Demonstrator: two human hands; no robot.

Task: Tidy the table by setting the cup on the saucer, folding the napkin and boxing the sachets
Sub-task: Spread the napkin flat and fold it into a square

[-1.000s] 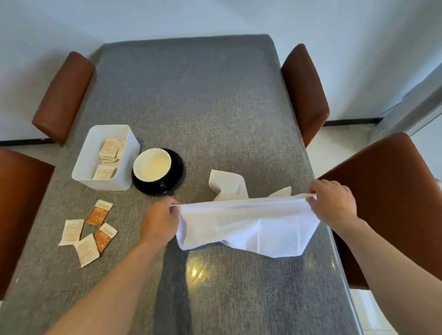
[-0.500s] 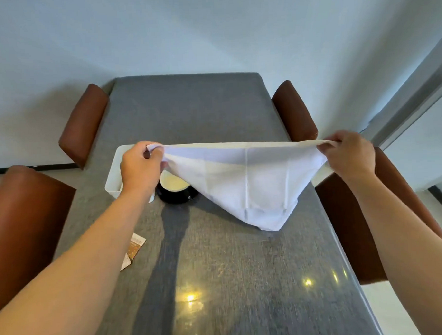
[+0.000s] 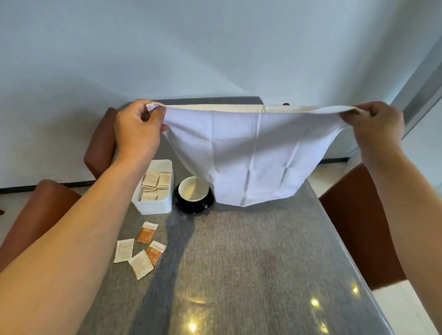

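Observation:
A white napkin (image 3: 249,151) hangs spread out in the air above the grey table (image 3: 244,267). My left hand (image 3: 137,130) pinches its left top corner and my right hand (image 3: 375,125) pinches its right top corner. Its lower edge hangs just over the table, right of the cup. The cup (image 3: 193,189), white inside, stands on a black saucer (image 3: 183,207). A white box (image 3: 163,205) left of the cup holds several sachets (image 3: 156,181). Several loose sachets (image 3: 140,249), white and orange, lie on the table in front of the box.
Brown chairs stand around the table: two on the left (image 3: 35,226) (image 3: 101,147) and one on the right (image 3: 356,224). A pale wall rises behind the table. The table's near half is bare grey cloth under a shiny cover.
Both hands have lifted the napkin off the table and stretched it wide in the air. The view has tilted, bringing the loose sachets and box back into sight.

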